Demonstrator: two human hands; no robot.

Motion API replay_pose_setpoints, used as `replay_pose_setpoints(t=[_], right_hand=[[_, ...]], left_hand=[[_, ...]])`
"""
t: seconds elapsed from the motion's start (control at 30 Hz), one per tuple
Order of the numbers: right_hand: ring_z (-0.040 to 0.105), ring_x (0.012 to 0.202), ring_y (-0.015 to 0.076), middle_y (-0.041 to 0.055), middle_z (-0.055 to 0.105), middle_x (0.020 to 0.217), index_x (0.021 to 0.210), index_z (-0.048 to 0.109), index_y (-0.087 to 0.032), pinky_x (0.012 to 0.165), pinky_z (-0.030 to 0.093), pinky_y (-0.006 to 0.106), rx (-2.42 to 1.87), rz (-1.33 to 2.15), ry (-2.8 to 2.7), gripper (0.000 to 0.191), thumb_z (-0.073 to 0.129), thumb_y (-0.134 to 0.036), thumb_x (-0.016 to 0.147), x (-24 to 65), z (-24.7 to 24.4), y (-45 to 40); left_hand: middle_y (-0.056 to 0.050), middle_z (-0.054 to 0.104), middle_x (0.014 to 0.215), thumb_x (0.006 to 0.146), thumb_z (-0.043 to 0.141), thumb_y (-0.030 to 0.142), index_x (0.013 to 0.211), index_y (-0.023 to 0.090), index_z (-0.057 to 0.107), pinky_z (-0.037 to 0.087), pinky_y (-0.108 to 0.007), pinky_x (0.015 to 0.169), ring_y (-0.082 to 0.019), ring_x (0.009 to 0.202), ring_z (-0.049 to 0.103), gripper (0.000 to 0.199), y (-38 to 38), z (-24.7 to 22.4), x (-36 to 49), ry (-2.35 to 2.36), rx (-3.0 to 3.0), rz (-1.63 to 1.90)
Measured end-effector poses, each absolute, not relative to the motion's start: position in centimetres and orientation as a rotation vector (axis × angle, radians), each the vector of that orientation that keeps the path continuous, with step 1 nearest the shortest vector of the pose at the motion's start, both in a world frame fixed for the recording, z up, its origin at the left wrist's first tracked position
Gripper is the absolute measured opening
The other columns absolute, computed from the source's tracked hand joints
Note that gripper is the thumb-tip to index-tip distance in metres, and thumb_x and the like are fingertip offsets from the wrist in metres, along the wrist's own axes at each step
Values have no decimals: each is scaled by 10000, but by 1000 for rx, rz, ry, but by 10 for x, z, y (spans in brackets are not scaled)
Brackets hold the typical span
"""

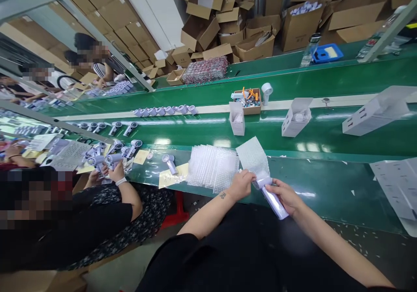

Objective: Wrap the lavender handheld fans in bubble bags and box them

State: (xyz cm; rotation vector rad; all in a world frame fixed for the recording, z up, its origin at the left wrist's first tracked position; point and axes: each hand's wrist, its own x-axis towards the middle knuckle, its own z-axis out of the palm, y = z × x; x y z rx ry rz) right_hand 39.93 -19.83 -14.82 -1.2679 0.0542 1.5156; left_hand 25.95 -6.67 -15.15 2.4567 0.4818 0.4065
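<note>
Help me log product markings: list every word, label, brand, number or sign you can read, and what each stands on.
No text can be read.
White sheet at left: marks too small.
Cardboard carton at upper right: print too blurred.
Bottle label at far right: too blurred.
Handheld fan in the right hand: no legible marking.

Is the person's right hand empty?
No, the right hand is holding a pale purple handheld fan by its handle.

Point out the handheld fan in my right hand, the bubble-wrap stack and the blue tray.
Handheld fan (276, 205), head view: on its handle.
Bubble-wrap stack (211, 166), head view: middle of its top.
Blue tray (329, 59), head view: front rim.
</note>
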Motion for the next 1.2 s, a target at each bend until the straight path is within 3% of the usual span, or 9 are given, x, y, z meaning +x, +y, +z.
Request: replay_pose_setpoints(t=[0.27, 0.47, 0.57, 0.67, 0.83, 0.93, 1.07, 1.13, 1.2], right_hand=[[611, 537, 135, -33, 654, 634, 888, 513, -236, 540, 508, 253, -1193, 1345, 160, 319, 689, -159, 634, 401, -145, -202], [621, 527, 149, -4, 654, 643, 854, 478, -222, 492, 514, 245, -1184, 1297, 127, 271, 686, -253, 683, 402, -141, -204], [632, 575, 138, -20, 670, 726, 937, 487, -240, 572, 543, 257, -1160, 1235, 160, 311, 660, -206, 680, 396, -143, -202], [620, 558, 121, -31, 644, 662, 861, 495, -233, 546, 529, 229, -1336, 1195, 202, 151, 582, -218, 739, 385, -146, -202], [545, 411, 120, -36, 555, 473, 673, 460, -209, 392, 456, 221, -1567, 1298, 128, 193, 616, -305, 733, 384, -135, -215], [543, 419, 101, -43, 560, 485, 666, 467, -199, 398, 453, 201, -1820, 1263, -178, 212, 639, -314, 713, 405, -107, -225], [571, 469, 102, -35, 586, 525, 730, 474, -193, 472, 486, 217, -1766, 1164, -418, 217, 601, -368, 750, 424, -66, -232], [546, 453, 85, -52, 567, 511, 755, 481, -189, 468, 466, 202, -1602, 1162, -477, 239, 602, -395, 753, 421, -55, -231], [512, 428, 66, -70, 544, 501, 765, 484, -186, 444, 435, 182, -1444, 1142, -487, 260, 621, -405, 739, 413, -51, -225]], left_hand=[[-79, 529, 770, 828, 369, 139, 969, 119, 565, 468, -324, 671, -199, 769, 523, 242, -84, -134, 272, -119, 2933, 363], [-71, 542, 765, 876, 394, 218, 918, 148, 576, 476, -284, 652, -180, 751, 553, 200, -76, -145, 282, 454, 2798, 634], [-65, 579, 794, 856, 424, 215, 900, 158, 582, 482, -270, 679, -165, 752, 573, 173, -87, -145, 277, 398, 2663, 527], [-49, 611, 789, 821, 481, 234, 869, 171, 598, 483, -261, 694, -157, 756, 588, 142, -92, -139, 273, 289, 2463, 296], [50, 503, 525, 756, 528, 210, 891, 151, 587, 408, -197, 430, -82, 409, 465, 158, -80, -129, 283, 817, 1744, -28], [66, 467, 498, 727, 575, 219, 899, 134, 574, 343, -165, 377, -56, 368, 402, 192, -73, -118, 287, 781, 1514, -58], [29, 538, 635, 744, 617, 335, 1120, 146, 508, 378, -171, 440, -64, 460, 465, 435, -54, -89, 286, 582, 1528, 17], [-55, 586, 943, 622, 744, 379, 1273, 201, 407, 454, -212, 570, -129, 727, 571, 755, -43, -75, 290, 372, 1670, 55], [-117, 473, 1238, 412, 856, 371, 1345, 244, 341, 480, -284, 732, -238, 1048, 511, 1074, -39, -68, 301, 132, 1855, 34]])
